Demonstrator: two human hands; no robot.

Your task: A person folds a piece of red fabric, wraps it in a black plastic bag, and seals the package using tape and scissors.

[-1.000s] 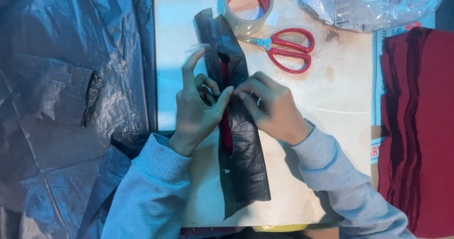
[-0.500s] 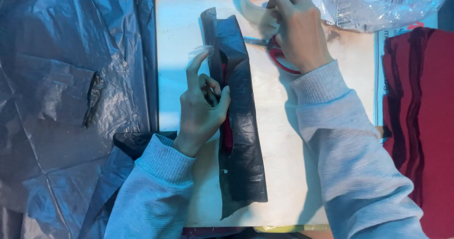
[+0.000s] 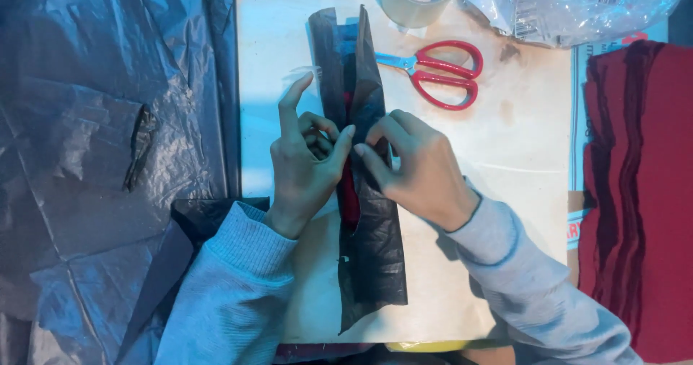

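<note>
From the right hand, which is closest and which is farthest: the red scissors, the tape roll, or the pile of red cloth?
Measured from the right hand in the head view:
1. Red scissors, just above the hand on the board.
2. Tape roll, higher up at the top edge, past the scissors.
3. Pile of red cloth, off to the right side, though the gap with the tape roll is not large.

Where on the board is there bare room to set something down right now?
Bare board lies below the red scissors, between the right hand and the red cloth stack. A narrower strip runs left of the black wrapped bundle. The top edge, by the tape roll, is crowded.
</note>
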